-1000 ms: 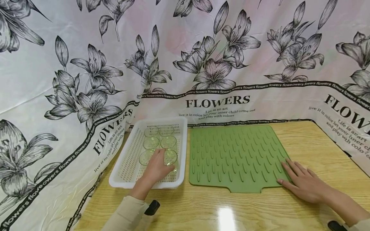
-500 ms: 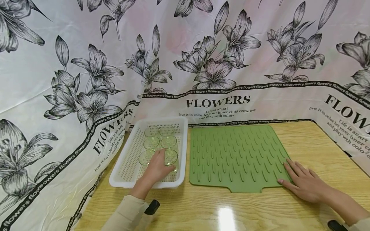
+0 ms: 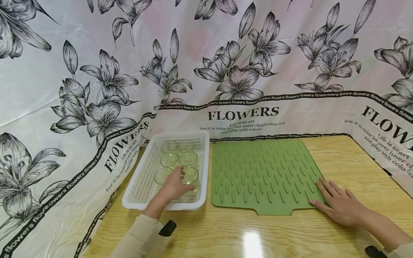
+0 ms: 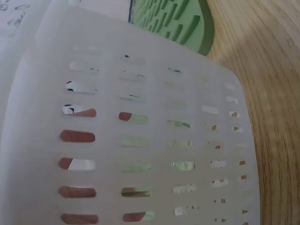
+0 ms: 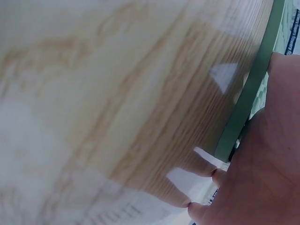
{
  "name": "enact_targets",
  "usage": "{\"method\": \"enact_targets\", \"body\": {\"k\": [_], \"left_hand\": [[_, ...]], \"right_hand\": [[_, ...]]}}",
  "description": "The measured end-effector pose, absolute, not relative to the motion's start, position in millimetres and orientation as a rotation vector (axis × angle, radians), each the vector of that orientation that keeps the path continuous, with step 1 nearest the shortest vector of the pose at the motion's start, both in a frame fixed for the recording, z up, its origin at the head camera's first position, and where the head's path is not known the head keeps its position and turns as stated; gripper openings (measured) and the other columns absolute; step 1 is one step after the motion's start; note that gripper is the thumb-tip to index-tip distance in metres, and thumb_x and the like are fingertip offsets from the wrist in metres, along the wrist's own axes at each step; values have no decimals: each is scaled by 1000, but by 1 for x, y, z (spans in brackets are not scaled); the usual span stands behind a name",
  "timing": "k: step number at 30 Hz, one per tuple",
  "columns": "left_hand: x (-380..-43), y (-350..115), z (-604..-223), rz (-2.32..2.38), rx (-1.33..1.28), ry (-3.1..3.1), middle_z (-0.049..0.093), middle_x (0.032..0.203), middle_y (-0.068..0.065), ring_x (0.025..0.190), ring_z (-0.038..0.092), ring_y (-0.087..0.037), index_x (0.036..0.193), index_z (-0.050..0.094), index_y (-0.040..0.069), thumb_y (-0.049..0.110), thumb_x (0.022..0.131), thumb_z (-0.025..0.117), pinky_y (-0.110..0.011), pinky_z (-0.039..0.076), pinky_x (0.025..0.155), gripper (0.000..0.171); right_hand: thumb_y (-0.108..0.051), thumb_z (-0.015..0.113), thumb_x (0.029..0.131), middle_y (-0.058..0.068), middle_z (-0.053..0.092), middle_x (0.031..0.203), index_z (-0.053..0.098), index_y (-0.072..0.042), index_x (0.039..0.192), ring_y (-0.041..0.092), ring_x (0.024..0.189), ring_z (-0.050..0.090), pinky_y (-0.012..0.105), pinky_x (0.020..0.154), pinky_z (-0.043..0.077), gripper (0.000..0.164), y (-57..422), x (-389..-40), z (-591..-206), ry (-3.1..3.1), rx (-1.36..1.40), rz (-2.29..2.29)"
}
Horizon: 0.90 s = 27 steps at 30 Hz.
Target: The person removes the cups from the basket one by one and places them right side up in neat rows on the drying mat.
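Several clear, green-tinted drinking glasses stand upright in rows in the white perforated plastic basket (image 3: 129,202). My left hand (image 3: 174,186) reaches into the basket over its front side. Its thumb and fingers curve round the near-right glass (image 3: 191,175), and the hand hides part of that glass. In the left wrist view the basket wall (image 4: 154,103) blocks most of the hand, with bits of it showing through the slots. My right hand (image 3: 343,206) lies with fingers spread over the right front edge of the green ridged mat (image 3: 274,209).
The wooden table (image 3: 226,233) carries the basket at left and the mat close beside it at right. A flower-printed cloth (image 3: 242,71) hangs behind and along both sides. The basket's raised rim surrounds the glasses.
My left hand and wrist have shifted slightly left, and a gap shows between the fingers and the near-right glass's rim. The right hand, basket and mat stay in place.
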State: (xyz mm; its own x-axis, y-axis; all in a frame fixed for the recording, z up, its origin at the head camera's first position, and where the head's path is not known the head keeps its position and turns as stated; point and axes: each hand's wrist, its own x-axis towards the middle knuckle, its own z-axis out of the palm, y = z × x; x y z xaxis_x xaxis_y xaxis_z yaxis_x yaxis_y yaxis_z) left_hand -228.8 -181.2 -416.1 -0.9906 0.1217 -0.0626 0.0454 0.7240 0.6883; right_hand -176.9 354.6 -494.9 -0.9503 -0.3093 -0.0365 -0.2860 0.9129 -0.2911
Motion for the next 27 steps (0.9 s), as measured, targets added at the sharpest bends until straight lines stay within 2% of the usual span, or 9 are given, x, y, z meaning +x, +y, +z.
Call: {"method": "enact_targets", "body": {"k": [15, 27], "left_hand": [[-228, -185, -415, 1275, 79, 2701, 51, 144, -26, 135, 49, -46, 148, 38, -7, 14, 83, 85, -57, 50, 103, 82], [-226, -185, -413, 1251, 98, 2750, 55, 139, -24, 129, 53, -43, 145, 43, -5, 17, 83, 86, -55, 51, 99, 79]], "right_hand": [[-46, 46, 108, 33, 14, 164, 12, 7, 160, 60, 144, 18, 84, 103, 16, 82, 353, -176, -493, 2997, -439, -400], [-39, 35, 112, 33, 13, 164, 22, 11, 157, 58, 146, 15, 84, 103, 11, 68, 355, -176, -494, 2966, -413, -448]]}}
